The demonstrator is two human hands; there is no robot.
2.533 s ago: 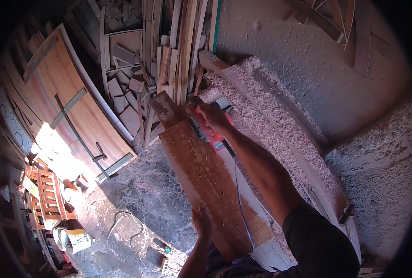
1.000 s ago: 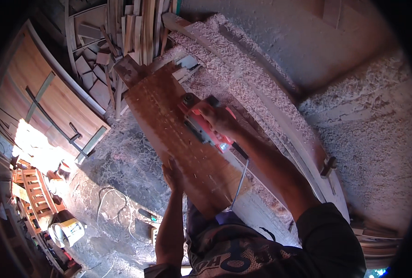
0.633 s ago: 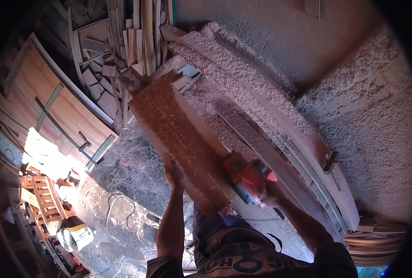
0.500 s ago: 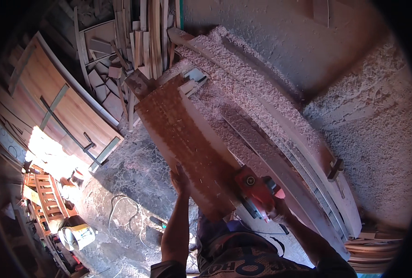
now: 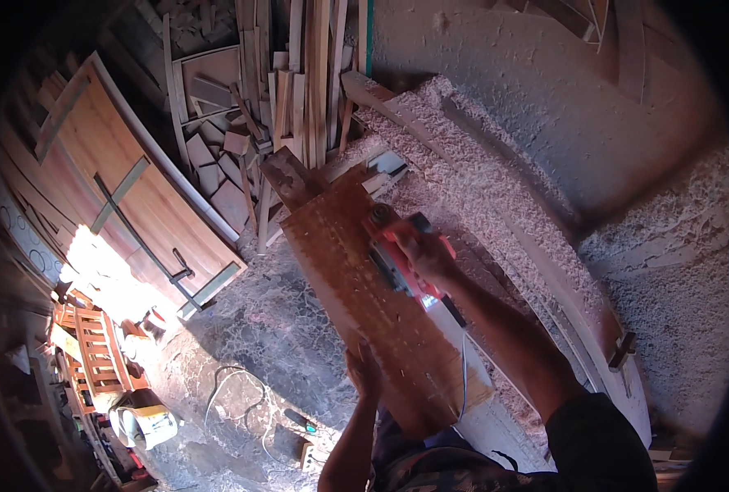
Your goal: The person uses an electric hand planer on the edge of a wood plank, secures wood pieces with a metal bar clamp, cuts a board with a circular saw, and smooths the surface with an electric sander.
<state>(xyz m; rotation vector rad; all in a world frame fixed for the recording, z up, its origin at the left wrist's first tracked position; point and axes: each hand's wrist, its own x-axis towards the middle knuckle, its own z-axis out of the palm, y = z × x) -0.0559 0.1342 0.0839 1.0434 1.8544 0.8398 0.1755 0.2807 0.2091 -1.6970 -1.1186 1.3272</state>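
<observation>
A long reddish-brown wooden board (image 5: 340, 271) slants across the bench in front of me, with a paler strip along its left edge. On its far right part rests a red electric planer (image 5: 378, 220). My right hand (image 5: 426, 258) is closed round the planer's handle, arm stretched forward. A cord (image 5: 464, 369) runs back from the tool toward my body. Lower down, my left hand (image 5: 364, 371) grips the board's left edge near its close end; the fingers beneath are partly hidden.
Wood shavings (image 5: 496, 176) heap over the bench on the right. Offcuts and upright strips (image 5: 299, 90) stand at the back. A clamped wooden panel (image 5: 143, 197) leans at left. Below it are a white bucket (image 5: 147, 422) and a cable (image 5: 217, 381) on the floor.
My right hand has pushed the planer forward along the board, from its near right end to its far part. The left hand stays at the left edge. The whole view has shifted slightly.
</observation>
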